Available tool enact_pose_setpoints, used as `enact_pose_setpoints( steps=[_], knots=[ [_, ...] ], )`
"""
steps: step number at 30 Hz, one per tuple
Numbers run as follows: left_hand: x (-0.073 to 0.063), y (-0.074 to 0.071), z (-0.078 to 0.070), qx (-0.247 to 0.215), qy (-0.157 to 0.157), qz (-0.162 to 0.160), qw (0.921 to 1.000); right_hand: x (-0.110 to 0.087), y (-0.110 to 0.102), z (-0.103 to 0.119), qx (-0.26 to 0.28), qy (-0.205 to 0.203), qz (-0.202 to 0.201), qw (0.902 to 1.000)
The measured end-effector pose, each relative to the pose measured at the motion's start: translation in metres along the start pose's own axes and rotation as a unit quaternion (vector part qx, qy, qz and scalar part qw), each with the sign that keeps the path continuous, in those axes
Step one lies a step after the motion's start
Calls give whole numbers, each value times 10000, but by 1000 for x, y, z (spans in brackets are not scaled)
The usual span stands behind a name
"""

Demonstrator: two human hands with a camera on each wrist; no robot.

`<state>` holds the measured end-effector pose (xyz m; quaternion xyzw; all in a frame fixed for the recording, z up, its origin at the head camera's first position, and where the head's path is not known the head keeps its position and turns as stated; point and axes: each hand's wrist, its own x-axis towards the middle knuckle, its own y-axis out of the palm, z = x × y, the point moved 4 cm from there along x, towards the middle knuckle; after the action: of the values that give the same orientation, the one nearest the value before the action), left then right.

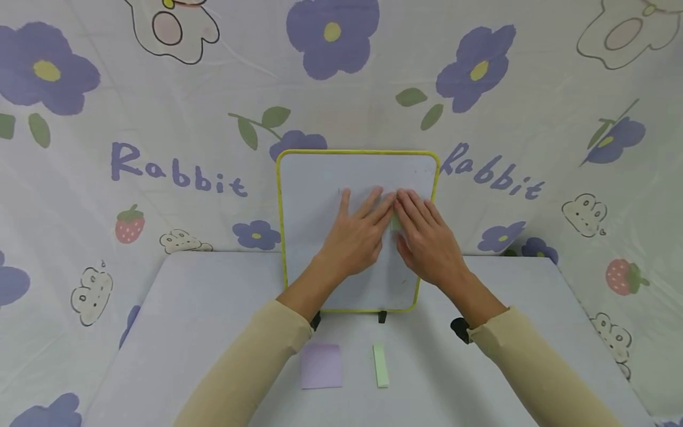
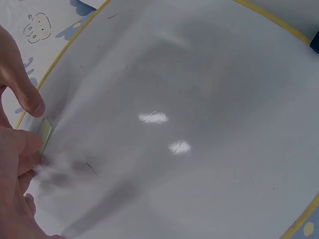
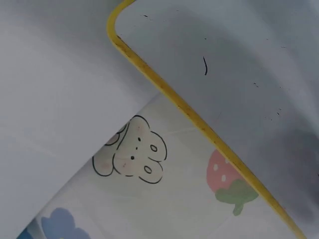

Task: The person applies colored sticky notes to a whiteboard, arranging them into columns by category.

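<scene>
A whiteboard (image 1: 320, 237) with a yellow rim stands upright. A small pale green paper slip (image 1: 395, 223) lies against its right half and also shows in the left wrist view (image 2: 46, 133); the hands partly cover it. My left hand (image 1: 354, 240), fingers spread, presses its fingertips on the board, index finger beside the slip's top. Straight fingers of my right hand (image 1: 427, 237) touch the board at the slip's right side, meeting the left fingertips. The right wrist view holds the board's edge but no hand.
On the white table (image 1: 213, 320) before the board lie a purple paper square (image 1: 321, 366) and a narrow green paper pad (image 1: 380, 366). Black feet (image 1: 382, 317) support the board's lower edge. A patterned cloth (image 1: 341, 107) hangs behind.
</scene>
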<state>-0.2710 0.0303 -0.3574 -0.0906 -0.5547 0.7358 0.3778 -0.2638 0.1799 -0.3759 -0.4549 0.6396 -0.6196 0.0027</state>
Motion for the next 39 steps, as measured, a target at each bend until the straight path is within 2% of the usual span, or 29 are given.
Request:
enact_pose_setpoints(
  steps=[5, 18, 22, 28, 31, 35, 37, 39],
  knots=[
    [0, 1, -1, 5, 35, 149, 9999, -2, 1, 1, 19, -7, -2, 10000],
    [-3, 2, -3, -35, 87, 189, 9998, -9, 7, 5, 204, -50, -43, 9998],
    [-4, 3, -3, 41, 73, 147, 9999, -9, 6, 6, 236, -19, 59, 9997],
    [-8, 3, -4, 48, 115, -90, 9999, -11, 4, 8, 358, 52, 157, 9992],
    [-17, 3, -6, -155, 141, -318, 9993, -14, 0, 12, 589, 49, 43, 9982],
    [-39, 9, -14, -680, 312, -694, 9948, -28, -6, 21, 933, -28, -61, 9956],
    [-52, 15, -21, -897, 422, -756, 9922, -39, -7, 28, 1017, -75, 15, 9948],
    [-64, 22, -28, -1042, 504, -686, 9909, -51, -7, 34, 1075, -102, 165, 9940]
  ],
)
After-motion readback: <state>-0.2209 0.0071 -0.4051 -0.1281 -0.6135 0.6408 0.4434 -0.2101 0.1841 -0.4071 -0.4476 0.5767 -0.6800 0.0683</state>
